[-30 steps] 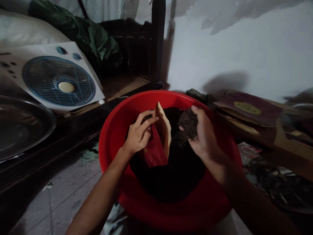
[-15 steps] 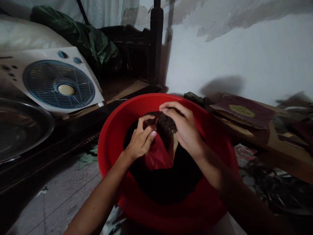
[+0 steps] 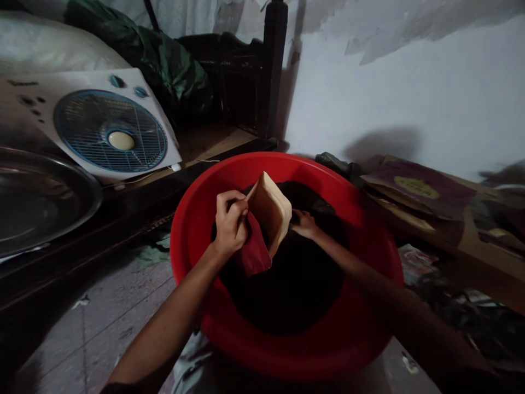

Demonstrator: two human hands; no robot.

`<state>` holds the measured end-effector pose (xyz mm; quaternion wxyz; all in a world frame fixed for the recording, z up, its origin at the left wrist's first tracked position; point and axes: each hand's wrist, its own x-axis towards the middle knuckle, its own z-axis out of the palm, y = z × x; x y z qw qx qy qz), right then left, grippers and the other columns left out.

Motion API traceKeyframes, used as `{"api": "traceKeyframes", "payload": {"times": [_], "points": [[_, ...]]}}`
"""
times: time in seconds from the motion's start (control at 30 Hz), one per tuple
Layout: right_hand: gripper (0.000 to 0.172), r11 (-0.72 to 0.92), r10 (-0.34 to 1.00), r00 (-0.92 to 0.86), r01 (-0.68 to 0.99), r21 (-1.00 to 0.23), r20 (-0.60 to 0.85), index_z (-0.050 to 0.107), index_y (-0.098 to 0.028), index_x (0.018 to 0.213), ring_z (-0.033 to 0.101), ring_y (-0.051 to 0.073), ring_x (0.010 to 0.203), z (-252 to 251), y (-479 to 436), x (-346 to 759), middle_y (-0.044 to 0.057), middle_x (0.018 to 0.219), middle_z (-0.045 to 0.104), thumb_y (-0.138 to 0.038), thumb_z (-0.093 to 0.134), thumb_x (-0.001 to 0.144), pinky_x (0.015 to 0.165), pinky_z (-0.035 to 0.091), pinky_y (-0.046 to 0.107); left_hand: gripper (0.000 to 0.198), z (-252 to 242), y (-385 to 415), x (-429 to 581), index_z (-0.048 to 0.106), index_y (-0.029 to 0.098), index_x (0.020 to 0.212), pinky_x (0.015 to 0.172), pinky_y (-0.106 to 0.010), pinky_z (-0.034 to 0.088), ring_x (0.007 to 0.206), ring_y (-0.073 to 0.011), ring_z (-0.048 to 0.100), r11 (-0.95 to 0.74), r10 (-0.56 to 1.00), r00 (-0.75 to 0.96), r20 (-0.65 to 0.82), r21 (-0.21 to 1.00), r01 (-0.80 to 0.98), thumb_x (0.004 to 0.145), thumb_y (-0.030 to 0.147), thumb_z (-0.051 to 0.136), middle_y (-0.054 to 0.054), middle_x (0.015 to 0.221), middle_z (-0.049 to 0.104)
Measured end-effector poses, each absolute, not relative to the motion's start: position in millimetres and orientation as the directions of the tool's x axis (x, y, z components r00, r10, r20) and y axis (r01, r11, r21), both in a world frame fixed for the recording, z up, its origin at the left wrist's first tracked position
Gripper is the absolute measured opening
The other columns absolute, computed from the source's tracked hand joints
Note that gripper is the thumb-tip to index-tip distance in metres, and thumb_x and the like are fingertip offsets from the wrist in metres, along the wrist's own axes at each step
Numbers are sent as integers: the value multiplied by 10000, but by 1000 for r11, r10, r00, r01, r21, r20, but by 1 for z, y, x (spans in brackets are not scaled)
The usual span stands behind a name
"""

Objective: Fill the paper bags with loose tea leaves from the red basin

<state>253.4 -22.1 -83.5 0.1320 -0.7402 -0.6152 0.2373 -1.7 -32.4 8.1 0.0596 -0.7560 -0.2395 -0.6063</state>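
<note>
Tiles (image 3: 106, 323) beside red tub (image 3: 194, 219), box fan (image 3: 110, 131); dark post (image 3: 274, 71), patchy wall (image 3: 394, 98)

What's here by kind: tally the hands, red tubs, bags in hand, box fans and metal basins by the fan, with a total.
Hands: 2 (left hand, right hand)
Red tub: 1
Bag in hand: 1
Box fan: 1
Metal basin by the fan: 1
Total: 6

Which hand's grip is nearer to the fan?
Left. The left grip holds the paper bag, right of the fan; the right grip is farther right, past the bag.
</note>
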Motion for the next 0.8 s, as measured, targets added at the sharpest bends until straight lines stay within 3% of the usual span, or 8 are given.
{"api": "traceKeyframes", "payload": {"times": [0.13,0.27,0.37,0.5,0.57,0.67,0.73,0.8], "points": [[844,-262,948,170,897,-357,-268,263,-201,1544,170,485,1455,-117,-20,217,232,1619,114,-533,592,841,1050,330,651,170,10,-33,-7,517,217,898,737,-356,477,865,-178,535,-840,239,88,967,160,518,948,145,372,-53,960,512],[877,10,938,-91,972,-236,-335,236,-211,1554,96,471,1472,-127,-35,189,205,1628,116,-543,597,827,1096,241,667,155,13,-28,-12,516,215,854,739,-368,470,851,-184,536,-792,237,5,972,190,580,955,210,397,-51,939,500],[974,127,872,-242,951,-282,-425,285,-255,1543,174,471,1464,-134,-59,185,187,1616,213,-500,737,715,1083,299,645,174,15,-24,-15,510,218,835,736,-375,470,856,-190,530,-761,260,-34,965,227,608,963,252,398,-56,939,487],[954,254,769,-415,897,-363,-487,315,-187,1538,279,432,1454,-133,-90,190,221,1577,302,-445,746,727,1132,300,563,199,16,-23,-16,510,220,816,731,-369,468,865,-186,517,-758,271,-48,961,244,605,968,271,391,-51,953,477],[876,300,700,-526,830,-469,-483,397,-158,1493,409,379,1396,-125,-99,195,211,1505,430,-393,751,727,1148,309,487,211,15,-22,-16,515,214,804,760,-375,467,875,-184,517,-773,275,-42,961,247,584,967,280,398,-50,963,478],[641,237,607,-656,689,-685,-449,580,-206,1323,611,277,1185,-104,-108,204,93,1300,642,-335,745,717,1039,436,370,210,15,-22,-16,527,217,804,800,-384,454,902,-190,505,-803,303,-52,952,285,523,966,293,417,-50,993,465],[446,136,676,-623,630,-764,-394,647,-211,1171,657,233,1060,-87,-110,211,42,1157,700,-330,704,745,951,480,336,213,15,-22,-16,536,225,813,816,-391,445,921,-196,493,-812,341,-58,938,325,485,971,307,418,-50,1012,450],[327,4,837,-436,611,-791,-332,645,-203,1061,667,207,916,-67,-110,215,24,997,708,-364,662,778,832,510,322,218,15,-22,-16,548,232,823,832,-401,442,933,-201,490,-818,347,-42,937,325,476,975,323,421,-52,1018,446]]}}
